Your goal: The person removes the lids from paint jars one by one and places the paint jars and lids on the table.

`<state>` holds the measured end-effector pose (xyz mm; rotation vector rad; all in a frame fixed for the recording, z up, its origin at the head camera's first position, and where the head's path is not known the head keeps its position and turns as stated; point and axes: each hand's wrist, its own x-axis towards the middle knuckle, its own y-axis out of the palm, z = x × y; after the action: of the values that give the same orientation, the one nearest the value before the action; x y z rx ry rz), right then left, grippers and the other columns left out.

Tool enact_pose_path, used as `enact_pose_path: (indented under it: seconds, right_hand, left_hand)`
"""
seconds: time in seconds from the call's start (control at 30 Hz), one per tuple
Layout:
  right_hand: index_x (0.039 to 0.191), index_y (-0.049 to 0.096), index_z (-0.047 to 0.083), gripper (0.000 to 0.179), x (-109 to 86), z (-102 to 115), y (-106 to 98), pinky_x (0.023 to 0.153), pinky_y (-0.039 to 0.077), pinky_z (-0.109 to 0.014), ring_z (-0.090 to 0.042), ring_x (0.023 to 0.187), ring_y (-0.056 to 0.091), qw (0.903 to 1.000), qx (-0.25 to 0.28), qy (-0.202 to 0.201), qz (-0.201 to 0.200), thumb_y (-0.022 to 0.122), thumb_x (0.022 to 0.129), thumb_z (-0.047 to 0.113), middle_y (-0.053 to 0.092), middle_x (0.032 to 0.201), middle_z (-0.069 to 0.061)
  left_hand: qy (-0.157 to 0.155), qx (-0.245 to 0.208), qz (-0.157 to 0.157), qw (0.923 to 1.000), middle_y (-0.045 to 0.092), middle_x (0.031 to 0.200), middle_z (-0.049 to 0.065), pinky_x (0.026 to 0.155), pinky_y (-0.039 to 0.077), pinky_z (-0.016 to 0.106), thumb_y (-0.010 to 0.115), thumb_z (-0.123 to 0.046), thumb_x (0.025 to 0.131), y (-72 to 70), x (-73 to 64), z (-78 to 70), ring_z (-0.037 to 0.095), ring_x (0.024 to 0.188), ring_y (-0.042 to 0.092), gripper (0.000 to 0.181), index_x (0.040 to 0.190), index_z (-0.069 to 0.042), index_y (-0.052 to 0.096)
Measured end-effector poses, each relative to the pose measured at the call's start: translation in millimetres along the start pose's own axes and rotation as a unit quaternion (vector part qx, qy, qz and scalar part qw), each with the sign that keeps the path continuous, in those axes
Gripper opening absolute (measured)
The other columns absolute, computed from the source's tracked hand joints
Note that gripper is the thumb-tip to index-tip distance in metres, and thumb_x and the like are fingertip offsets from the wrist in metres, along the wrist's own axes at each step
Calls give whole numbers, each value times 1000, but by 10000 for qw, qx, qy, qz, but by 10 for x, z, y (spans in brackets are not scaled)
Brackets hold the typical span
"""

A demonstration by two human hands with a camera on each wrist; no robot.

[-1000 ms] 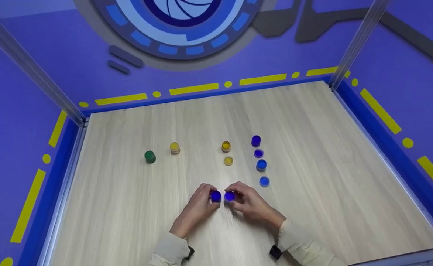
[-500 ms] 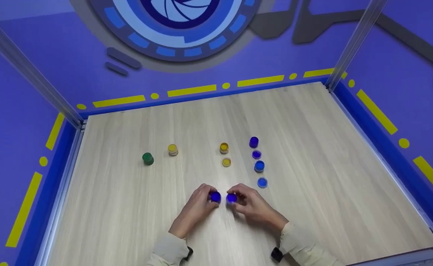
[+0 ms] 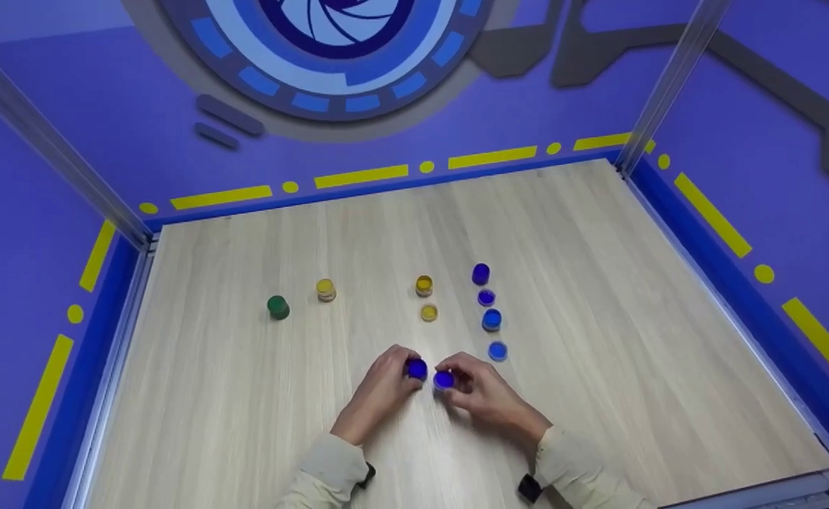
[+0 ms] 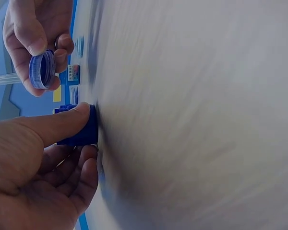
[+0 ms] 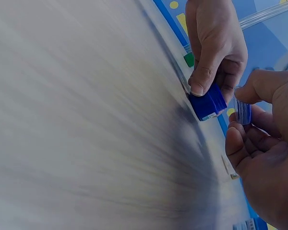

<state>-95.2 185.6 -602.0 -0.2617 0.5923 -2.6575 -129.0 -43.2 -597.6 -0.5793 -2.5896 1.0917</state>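
My left hand (image 3: pixel 384 385) pinches a small dark blue paint jar (image 5: pixel 206 104) between thumb and fingers, low over the wooden table; whether its base touches the wood I cannot tell. Its mouth is uncovered and shows blue in the head view. Just to the right, my right hand (image 3: pixel 486 396) holds a clear ridged screw lid (image 4: pixel 40 71) with blue paint inside by its rim. A narrow gap separates lid and jar. In the left wrist view, the lid is tilted on its side in the fingertips.
Beyond the hands stand a green jar (image 3: pixel 278 307), a pale yellow jar (image 3: pixel 326 290), a deeper yellow jar (image 3: pixel 424 285) with its lid (image 3: pixel 429 312), a purple jar (image 3: pixel 481 274) with its lid (image 3: pixel 486 297), and a blue jar (image 3: pixel 492 319) with its lid (image 3: pixel 497 351). Walls enclose the table.
The left hand has shifted slightly forward and right with the jar. The right hand has moved a little right with the lid. The head view has turned slightly.
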Motion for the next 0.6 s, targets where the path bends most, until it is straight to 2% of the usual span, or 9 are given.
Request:
enact_pose_path:
  seconds: [0.2,0.43,0.6]
  right_hand:
    - [124,66,4,35,-8,3,-16,79,48,-25,-17,94,57,9999,94,107,-40,72,90,1,63,109,2]
    - [121,67,2,33,-26,-40,-33,76,49,-25,-18,91,58,9994,-14,-232,-268,73,89,-1,65,107,-2]
    - [121,67,6,33,-38,-25,-57,77,50,-25,-16,92,58,9997,8,60,-249,72,89,-1,64,108,0]
  left_hand:
    - [38,-68,-5,10000,65,111,9,94,51,44,82,-6,86,26,91,-5,27,106,63,33,114,-1,65]
    - [8,-40,36,10000,66,108,10,92,51,43,83,-6,85,52,203,-16,27,103,63,32,112,0,66]
    - [84,-32,37,10000,67,107,12,92,51,45,83,-4,85,57,293,-29,29,102,64,31,111,2,67]
